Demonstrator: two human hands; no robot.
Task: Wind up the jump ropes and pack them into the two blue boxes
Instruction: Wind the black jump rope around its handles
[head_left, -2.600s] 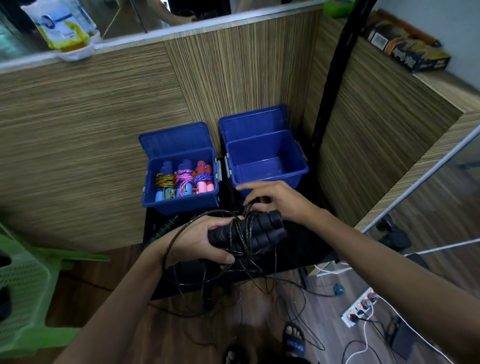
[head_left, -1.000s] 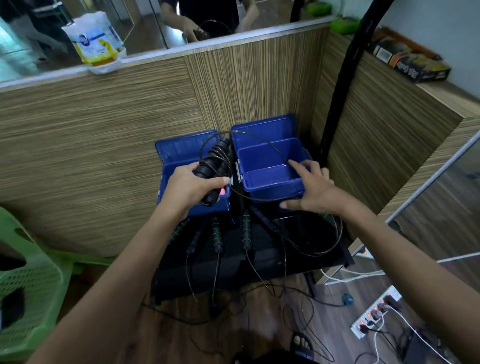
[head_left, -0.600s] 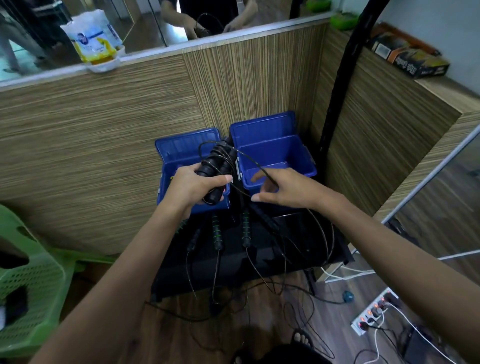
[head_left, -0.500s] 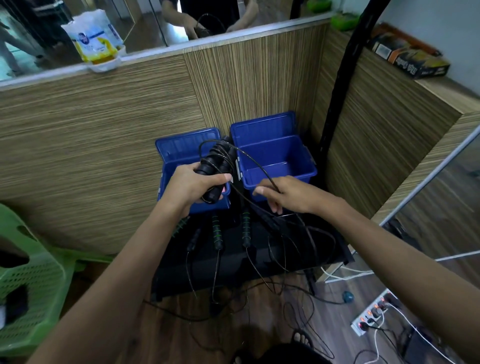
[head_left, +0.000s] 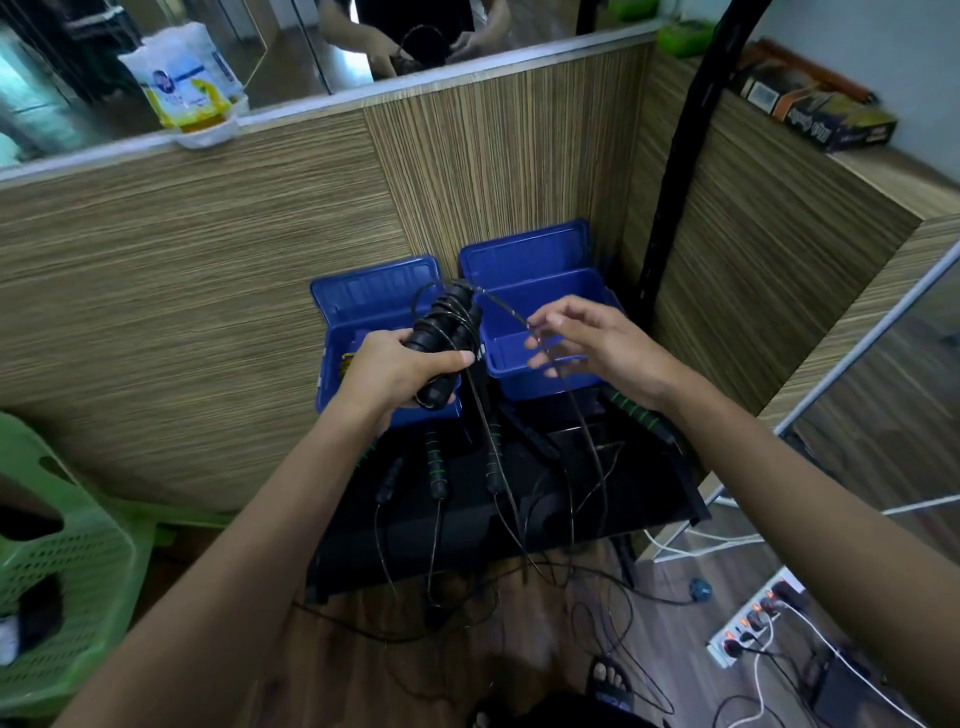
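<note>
**Black rope being wound above the black table, two blue boxes behind**

Nearest to the camera, below the black table, the wooden floor carries loose black cords, and a foot in a dark sandal stands there. To the right of the table, on the floor, lies a white power strip with plugs in it. To the left of the table stands a green plastic chair.

On the table top lie several black jump rope handles with green rings, and their cords hang over the front edge to the floor.

Above the back part of the table, the left hand is closed tightly around the pair of black handles, which already have cord wound around them. The right hand is to the right of them; its fingers are loosely spread, and the thin black cord runs from the handles to its fingertips. I cannot tell if the fingers really pinch it.

At the back of the table stand the left blue box and the right blue box, side by side, lids open. The left one is mostly hidden by the hand.

Behind the table rises a striped wood partition, with a white bag on its ledge. On the right ledge lies a dark carton.
</note>
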